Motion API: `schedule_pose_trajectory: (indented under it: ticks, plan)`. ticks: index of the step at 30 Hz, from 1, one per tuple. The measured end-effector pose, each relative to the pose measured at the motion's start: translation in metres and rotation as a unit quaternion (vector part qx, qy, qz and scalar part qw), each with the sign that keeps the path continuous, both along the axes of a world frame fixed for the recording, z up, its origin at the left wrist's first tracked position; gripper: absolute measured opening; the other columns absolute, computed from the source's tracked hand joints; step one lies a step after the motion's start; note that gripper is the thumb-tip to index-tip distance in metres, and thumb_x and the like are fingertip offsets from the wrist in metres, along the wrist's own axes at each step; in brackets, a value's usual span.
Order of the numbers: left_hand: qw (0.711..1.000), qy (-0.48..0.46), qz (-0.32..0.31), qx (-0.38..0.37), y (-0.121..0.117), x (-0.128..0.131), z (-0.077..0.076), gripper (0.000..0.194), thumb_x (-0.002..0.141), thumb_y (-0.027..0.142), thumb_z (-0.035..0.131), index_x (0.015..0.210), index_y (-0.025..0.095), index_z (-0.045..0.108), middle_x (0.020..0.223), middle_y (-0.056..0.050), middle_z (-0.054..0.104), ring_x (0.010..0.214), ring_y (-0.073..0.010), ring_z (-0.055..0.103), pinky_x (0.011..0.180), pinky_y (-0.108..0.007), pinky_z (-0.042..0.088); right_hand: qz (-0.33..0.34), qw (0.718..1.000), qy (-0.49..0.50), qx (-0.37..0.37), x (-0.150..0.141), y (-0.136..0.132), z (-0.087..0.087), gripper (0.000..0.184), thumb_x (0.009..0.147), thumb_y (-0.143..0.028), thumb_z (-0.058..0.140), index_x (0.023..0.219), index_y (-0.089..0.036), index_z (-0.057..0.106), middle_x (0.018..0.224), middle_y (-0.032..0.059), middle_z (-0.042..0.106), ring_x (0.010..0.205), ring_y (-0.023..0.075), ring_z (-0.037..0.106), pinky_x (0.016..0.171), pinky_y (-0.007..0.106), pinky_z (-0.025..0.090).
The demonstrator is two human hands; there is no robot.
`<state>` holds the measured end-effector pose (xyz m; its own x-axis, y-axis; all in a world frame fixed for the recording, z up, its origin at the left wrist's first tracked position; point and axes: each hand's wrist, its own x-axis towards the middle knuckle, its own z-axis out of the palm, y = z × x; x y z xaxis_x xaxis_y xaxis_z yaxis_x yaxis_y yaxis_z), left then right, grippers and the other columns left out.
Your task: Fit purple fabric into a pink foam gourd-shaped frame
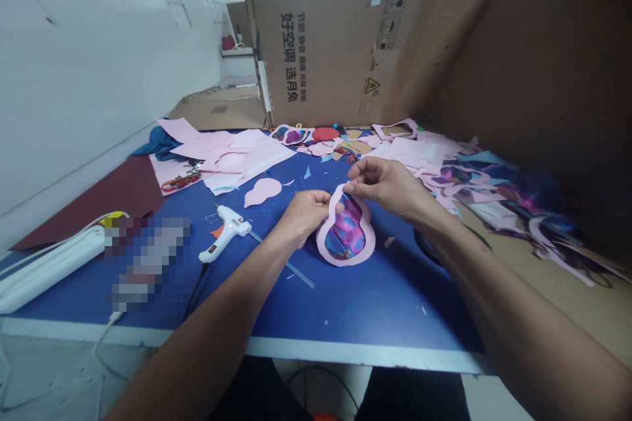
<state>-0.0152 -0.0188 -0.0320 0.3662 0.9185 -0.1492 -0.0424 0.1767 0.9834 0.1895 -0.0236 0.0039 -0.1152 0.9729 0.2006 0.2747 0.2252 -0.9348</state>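
Note:
A gourd-shaped cutout with a pale pink border and a purple and blue patterned middle is held up over the blue table. My left hand pinches its left side at the narrow waist. At the top edge of the cutout, my right hand closes thumb and fingers on the pink rim. To the left of my hands lies a white glue gun, with a clear glue stick out of its back. A plain pink gourd-shaped piece rests flat beyond the glue gun.
Pink sheets and scissors lie at the back left. Scraps and patterned offcuts are heaped on the right. A tall cardboard box walls off the back. A white lamp-like bar sits at the left edge.

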Motion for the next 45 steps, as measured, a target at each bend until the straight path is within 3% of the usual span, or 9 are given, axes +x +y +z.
schedule_pose_trajectory:
  ticks: [10,33,45]
  plan:
    - [1.000,-0.010,0.006,-0.006,-0.0012,-0.0001,0.0000,0.036,0.059,0.035,0.101,0.070,0.016,0.074,0.065,0.000,0.067,0.054,-0.0095,0.053,0.054,-0.024,0.039,0.001,1.000,0.004,-0.011,-0.0007,-0.0003,0.0008,0.047,0.067,-0.049,0.100,0.089,-0.022,0.069,0.070,-0.0008,0.070,0.061,0.0156,0.058,0.056,0.029,0.043]
    - [1.000,-0.005,0.014,-0.010,-0.0014,0.0014,0.0006,0.033,0.059,0.033,0.100,0.071,0.015,0.075,0.065,-0.001,0.069,0.053,-0.0100,0.054,0.054,-0.024,0.038,-0.006,1.000,0.007,-0.008,-0.0020,0.0002,-0.0002,0.049,0.064,-0.051,0.101,0.088,-0.021,0.070,0.071,0.0008,0.071,0.063,0.0162,0.060,0.057,0.029,0.045]
    - [1.000,-0.014,0.012,-0.018,-0.0006,0.0023,-0.0022,0.036,0.057,0.034,0.102,0.070,0.016,0.074,0.066,-0.001,0.070,0.053,-0.0107,0.056,0.053,-0.024,0.042,0.014,1.000,-0.002,0.006,0.0004,0.0036,-0.0053,0.036,0.072,-0.041,0.095,0.089,-0.021,0.070,0.073,0.0005,0.070,0.066,0.0169,0.061,0.059,0.029,0.046]
